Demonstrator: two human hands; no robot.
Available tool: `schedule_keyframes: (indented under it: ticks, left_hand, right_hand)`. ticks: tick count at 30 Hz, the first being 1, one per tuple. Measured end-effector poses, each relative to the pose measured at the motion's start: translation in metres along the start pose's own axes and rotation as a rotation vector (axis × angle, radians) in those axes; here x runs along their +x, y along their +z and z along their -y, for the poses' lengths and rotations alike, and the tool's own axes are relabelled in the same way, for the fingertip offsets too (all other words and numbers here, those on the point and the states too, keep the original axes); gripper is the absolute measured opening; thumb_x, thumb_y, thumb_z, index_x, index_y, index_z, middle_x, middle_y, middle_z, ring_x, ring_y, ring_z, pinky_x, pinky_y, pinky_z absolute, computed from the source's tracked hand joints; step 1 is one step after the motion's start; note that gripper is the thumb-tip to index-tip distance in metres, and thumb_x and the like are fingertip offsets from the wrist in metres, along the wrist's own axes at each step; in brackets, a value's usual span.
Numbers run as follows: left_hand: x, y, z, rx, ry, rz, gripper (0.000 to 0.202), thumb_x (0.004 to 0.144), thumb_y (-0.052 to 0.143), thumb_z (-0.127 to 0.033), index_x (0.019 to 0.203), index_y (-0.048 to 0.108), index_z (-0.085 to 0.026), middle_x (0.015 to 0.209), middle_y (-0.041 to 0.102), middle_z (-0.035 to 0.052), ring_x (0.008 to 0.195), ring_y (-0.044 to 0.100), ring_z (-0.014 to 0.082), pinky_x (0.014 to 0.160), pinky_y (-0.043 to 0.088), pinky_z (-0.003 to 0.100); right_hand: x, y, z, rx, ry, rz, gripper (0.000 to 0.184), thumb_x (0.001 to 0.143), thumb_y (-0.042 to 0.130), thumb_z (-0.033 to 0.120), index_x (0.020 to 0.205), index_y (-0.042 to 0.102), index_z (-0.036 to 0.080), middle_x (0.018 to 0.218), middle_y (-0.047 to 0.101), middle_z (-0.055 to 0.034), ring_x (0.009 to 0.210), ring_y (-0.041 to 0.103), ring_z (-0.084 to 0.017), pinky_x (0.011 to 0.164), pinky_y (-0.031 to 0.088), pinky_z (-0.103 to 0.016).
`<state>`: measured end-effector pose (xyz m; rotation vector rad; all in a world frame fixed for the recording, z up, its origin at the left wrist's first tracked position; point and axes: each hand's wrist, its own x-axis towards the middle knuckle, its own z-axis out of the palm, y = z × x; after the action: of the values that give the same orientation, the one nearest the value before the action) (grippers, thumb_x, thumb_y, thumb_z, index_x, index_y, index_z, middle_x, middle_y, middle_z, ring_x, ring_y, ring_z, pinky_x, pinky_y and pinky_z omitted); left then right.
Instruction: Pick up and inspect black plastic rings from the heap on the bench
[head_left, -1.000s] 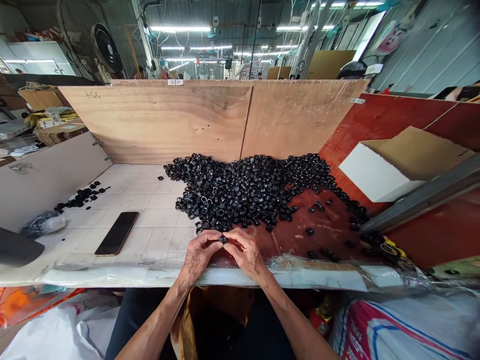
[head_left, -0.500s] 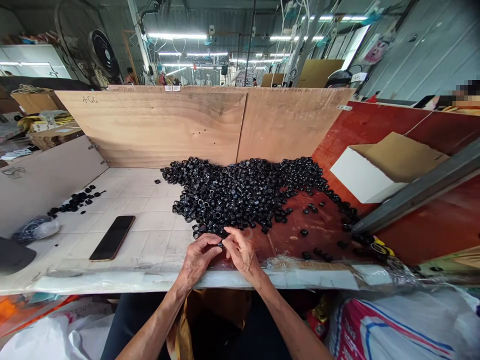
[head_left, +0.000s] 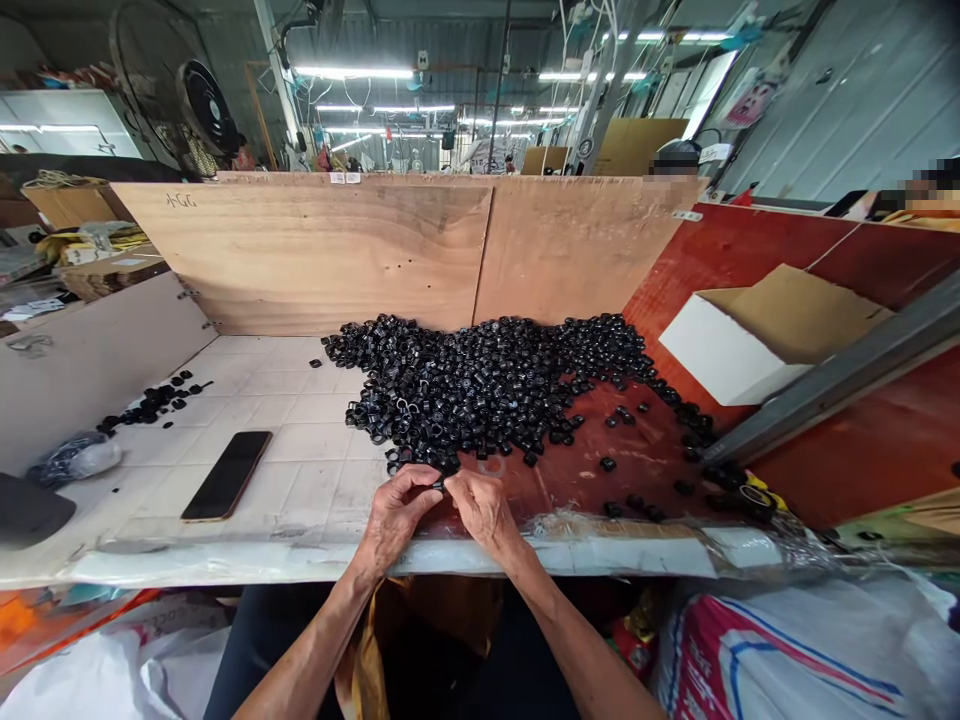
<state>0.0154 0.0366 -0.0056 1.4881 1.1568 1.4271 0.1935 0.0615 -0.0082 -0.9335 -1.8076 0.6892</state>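
Observation:
My left hand and my right hand meet at the near edge of the work table. Their fingertips pinch one small black plastic ring between them. Just beyond the hands lies a large heap of the same black rings, spread across the white tiled part and the red board. A few loose rings lie to the right of my right hand.
A dark phone lies face up on the tiles at the left. A small group of black parts and a plastic bag sit further left. Plywood walls close the back. A cardboard box rests on the right. Sacks lie below the table.
The hands have stayed together at the table's near edge, turning the small ring slightly between the fingertips. The view shifted a little downward and left early on.

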Motion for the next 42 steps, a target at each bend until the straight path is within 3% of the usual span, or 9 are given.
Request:
schedule_keyframes:
  ticks: [3,7,17,24,30,32,36,38,42]
  left_hand:
    - [0.0,0.0,0.001,-0.024,-0.027,-0.019,0.02,0.084,0.08,-0.037,0.095,0.077,-0.021,0.106,0.074,0.007,0.102,0.069,0.0231,0.099,0.055,0.038]
    - [-0.002,-0.001,0.001,-0.038,-0.055,-0.038,0.019,0.083,0.08,-0.035,0.095,0.077,-0.021,0.106,0.073,0.0065,0.103,0.069,0.0227,0.1,0.054,0.037]
    - [-0.007,-0.002,-0.003,-0.037,0.005,0.024,0.015,0.087,0.077,-0.032,0.096,0.076,-0.02,0.102,0.074,0.0055,0.096,0.071,0.0207,0.092,0.058,0.034]
    - [-0.059,-0.011,-0.009,0.332,0.346,0.119,0.018,0.098,0.063,-0.015,0.113,0.07,-0.023,0.113,0.074,0.0074,0.103,0.073,0.0202,0.091,0.06,0.032]
    - [-0.072,-0.026,-0.025,0.457,0.517,0.307,0.04,0.098,0.054,-0.002,0.13,0.063,-0.025,0.118,0.072,0.0101,0.11,0.069,0.0197,0.096,0.058,0.033]
    - [-0.071,-0.027,-0.025,0.41,0.464,0.305,0.035,0.099,0.056,-0.005,0.125,0.065,-0.025,0.117,0.073,0.0094,0.108,0.07,0.0198,0.094,0.059,0.033]
    - [-0.078,-0.021,-0.02,0.231,0.196,0.131,0.013,0.096,0.067,-0.019,0.107,0.07,-0.024,0.108,0.075,0.006,0.1,0.074,0.0205,0.089,0.061,0.031]
    - [-0.086,-0.018,-0.022,0.162,0.09,0.075,0.01,0.095,0.069,-0.024,0.105,0.071,-0.024,0.106,0.075,0.0057,0.101,0.074,0.0215,0.09,0.06,0.032]
    - [-0.091,-0.025,-0.036,0.238,0.039,0.243,0.012,0.096,0.066,-0.024,0.106,0.072,-0.025,0.111,0.073,0.0063,0.102,0.072,0.0213,0.092,0.057,0.033]
  right_hand:
    - [0.001,-0.002,0.006,0.018,-0.022,0.005,0.02,0.099,0.056,0.035,0.094,0.068,0.021,0.068,0.06,0.0009,0.059,0.055,-0.015,0.059,0.045,-0.027]
    - [0.001,-0.006,0.013,0.015,-0.024,0.006,0.029,0.097,0.057,0.035,0.072,0.06,0.021,0.062,0.055,0.0018,0.055,0.049,-0.013,0.055,0.041,-0.026]
    - [-0.006,-0.007,0.016,0.126,-0.027,0.021,0.016,0.094,0.059,0.032,0.099,0.07,0.021,0.085,0.068,-0.0042,0.068,0.066,-0.018,0.066,0.052,-0.029]
    - [-0.052,0.017,0.046,0.457,0.638,0.084,0.03,0.092,0.059,0.048,0.079,0.06,0.02,0.048,0.05,0.0055,0.039,0.045,-0.011,0.041,0.034,-0.022]
    - [-0.05,0.009,0.063,0.818,1.072,0.288,0.034,0.083,0.062,0.046,0.065,0.052,0.02,0.054,0.048,0.0053,0.035,0.027,-0.004,0.035,0.015,-0.02]
    - [-0.049,0.007,0.066,0.726,1.047,0.298,0.033,0.085,0.061,0.046,0.067,0.052,0.02,0.054,0.049,0.0055,0.034,0.027,-0.004,0.036,0.016,-0.02]
    - [-0.061,0.015,0.071,0.368,0.606,0.111,0.026,0.09,0.062,0.045,0.08,0.057,0.021,0.055,0.054,0.0053,0.042,0.05,-0.01,0.045,0.037,-0.021]
    - [-0.068,0.018,0.072,0.299,0.508,0.101,0.023,0.094,0.058,0.043,0.086,0.058,0.022,0.056,0.056,0.0047,0.048,0.057,-0.013,0.052,0.044,-0.023]
    - [-0.061,0.012,0.06,0.157,0.498,0.225,0.027,0.1,0.048,0.037,0.077,0.054,0.023,0.051,0.055,0.0037,0.045,0.055,-0.015,0.049,0.042,-0.024]
